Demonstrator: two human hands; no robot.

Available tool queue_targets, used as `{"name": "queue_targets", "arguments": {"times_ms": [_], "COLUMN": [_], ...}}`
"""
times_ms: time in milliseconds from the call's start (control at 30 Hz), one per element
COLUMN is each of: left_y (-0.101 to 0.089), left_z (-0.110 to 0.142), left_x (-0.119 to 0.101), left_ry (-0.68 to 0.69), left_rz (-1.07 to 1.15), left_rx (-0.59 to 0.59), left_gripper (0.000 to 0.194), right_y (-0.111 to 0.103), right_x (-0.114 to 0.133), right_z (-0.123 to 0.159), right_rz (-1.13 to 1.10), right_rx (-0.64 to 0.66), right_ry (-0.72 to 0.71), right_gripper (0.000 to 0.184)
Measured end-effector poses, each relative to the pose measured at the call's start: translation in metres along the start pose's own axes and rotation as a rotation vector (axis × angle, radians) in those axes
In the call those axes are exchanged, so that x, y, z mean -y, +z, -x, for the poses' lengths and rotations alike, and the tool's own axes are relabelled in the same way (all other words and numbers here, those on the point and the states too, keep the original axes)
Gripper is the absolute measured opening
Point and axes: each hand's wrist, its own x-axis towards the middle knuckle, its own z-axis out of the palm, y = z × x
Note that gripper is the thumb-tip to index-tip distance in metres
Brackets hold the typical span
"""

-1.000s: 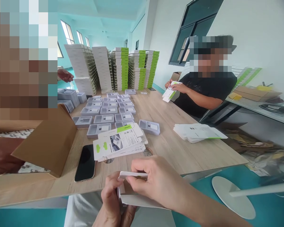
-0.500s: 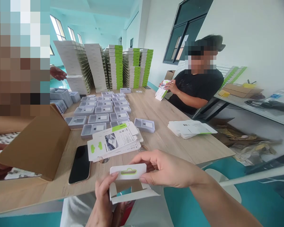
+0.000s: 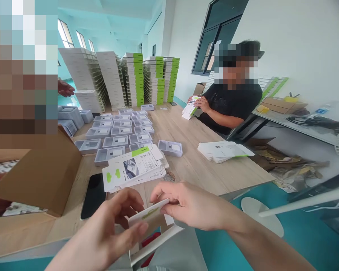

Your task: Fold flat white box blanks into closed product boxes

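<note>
My left hand (image 3: 113,229) and my right hand (image 3: 186,205) both grip a small white cardboard package box (image 3: 152,229) just past the near table edge. Its hang-tab flap with a green slot (image 3: 148,214) is pinched between my left thumb and my right fingers. The box's open lower flap juts out below. A stack of flat white-and-green package blanks (image 3: 134,169) lies on the wooden table (image 3: 200,173) right beyond my hands, with a black phone (image 3: 93,195) to its left.
Rows of grey plastic trays (image 3: 115,131) cover the table's middle; tall stacks of white-and-green boxes (image 3: 135,79) stand at the far end. An open brown carton (image 3: 36,177) sits at left. A seated person in black (image 3: 231,101) holds a package; another pile of blanks (image 3: 223,150) lies right.
My left hand has risen and moved over the box, and the hang-tab flap has tilted from upright to slanting down between both hands. The view has shifted slightly left.
</note>
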Motion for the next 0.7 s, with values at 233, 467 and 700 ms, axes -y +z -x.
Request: {"name": "queue_targets", "arguments": {"times_ms": [233, 467, 700], "left_y": [0.014, 0.043, 0.035], "left_z": [-0.016, -0.001, -0.002], "left_x": [-0.016, -0.011, -0.013], "left_ry": [0.176, 0.143, 0.193], "left_rz": [-0.666, -0.85, -0.755], "left_rx": [-0.116, -0.294, -0.322], "left_gripper": [0.021, 0.026, 0.026], "right_y": [0.0, -0.012, -0.03], "right_x": [0.006, 0.02, 0.011], "right_z": [-0.007, -0.01, -0.005], "right_rz": [0.121, 0.395, -0.094], "right_rx": [-0.167, -0.031, 0.087], "right_ry": [0.047, 0.139, 0.137], "right_gripper": [0.039, 0.035, 0.009]}}
